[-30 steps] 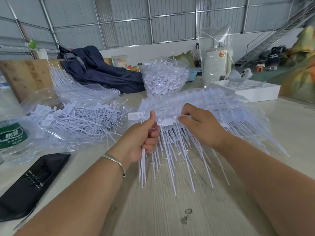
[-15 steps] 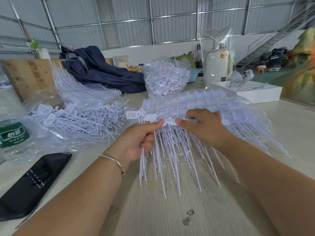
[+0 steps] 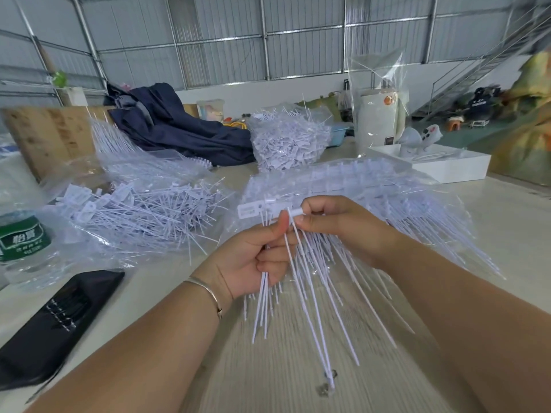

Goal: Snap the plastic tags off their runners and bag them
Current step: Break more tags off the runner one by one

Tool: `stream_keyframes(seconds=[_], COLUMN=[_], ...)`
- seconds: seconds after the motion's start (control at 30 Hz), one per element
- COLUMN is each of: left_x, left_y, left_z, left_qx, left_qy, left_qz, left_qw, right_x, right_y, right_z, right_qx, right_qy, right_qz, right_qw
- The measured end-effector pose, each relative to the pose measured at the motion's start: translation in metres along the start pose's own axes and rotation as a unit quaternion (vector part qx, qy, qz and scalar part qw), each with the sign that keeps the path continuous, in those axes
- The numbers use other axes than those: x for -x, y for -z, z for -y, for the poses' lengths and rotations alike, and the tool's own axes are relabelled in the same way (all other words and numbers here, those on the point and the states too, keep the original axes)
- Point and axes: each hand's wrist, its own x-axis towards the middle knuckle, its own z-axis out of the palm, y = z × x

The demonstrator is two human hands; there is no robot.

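My left hand (image 3: pixel 256 257) grips a bundle of white plastic tags (image 3: pixel 268 299) by their upper ends, and their long thin tails hang below the fist. My right hand (image 3: pixel 340 225) pinches the head of one tag (image 3: pixel 293 212) on a runner strip (image 3: pixel 256 208) just above my left thumb. Behind both hands lies a clear bag of tags on runners (image 3: pixel 372 186). At the left an open clear bag (image 3: pixel 143 210) holds loose tags. A fuller bag of tags (image 3: pixel 289 141) stands at the back.
A water bottle (image 3: pixel 21 236) and a black pouch (image 3: pixel 56 317) lie at the left. A dark blue garment (image 3: pixel 179 126) and a wooden board (image 3: pixel 44 135) sit behind. A white tray (image 3: pixel 441 162) and a white cylinder in plastic (image 3: pixel 378 114) stand at the back right.
My hands have come closer together. My right hand shifted left along the runner to a tag by my left thumb, and the hanging tails swung and bunched together.
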Motion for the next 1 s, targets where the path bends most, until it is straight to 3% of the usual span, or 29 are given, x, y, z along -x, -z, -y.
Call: stream_keyframes(seconds=[0.1, 0.2, 0.37, 0.43, 0.57, 1.0], left_x=[-0.002, -0.005, -0.009, -0.012, -0.015, -0.016], left_y=[0.000, -0.001, 0.001, 0.003, 0.006, 0.009], left_z=[-0.002, -0.007, -0.006, -0.002, 0.004, 0.003], left_qx=[-0.010, -0.006, -0.079, -0.145, -0.176, -0.217], left_qy=[-0.006, -0.028, -0.047, -0.023, -0.005, -0.021], left_qz=[0.000, -0.035, -0.180, -0.234, -0.267, -0.288], left_qw=[1.000, 0.999, 0.979, 0.961, 0.948, 0.933], right_x=[-0.001, -0.004, -0.006, -0.006, -0.007, -0.008], right_y=[0.002, 0.002, 0.013, 0.014, 0.010, 0.015], right_z=[-0.001, -0.002, -0.010, -0.012, -0.018, -0.023], right_qx=[0.008, 0.039, 0.277, 0.345, 0.356, 0.178], right_qy=[0.018, 0.066, 0.096, 0.075, 0.016, 0.004], right_qz=[-0.033, -0.151, -0.291, -0.292, -0.238, -0.198], right_qw=[0.999, 0.985, 0.910, 0.889, 0.903, 0.964])
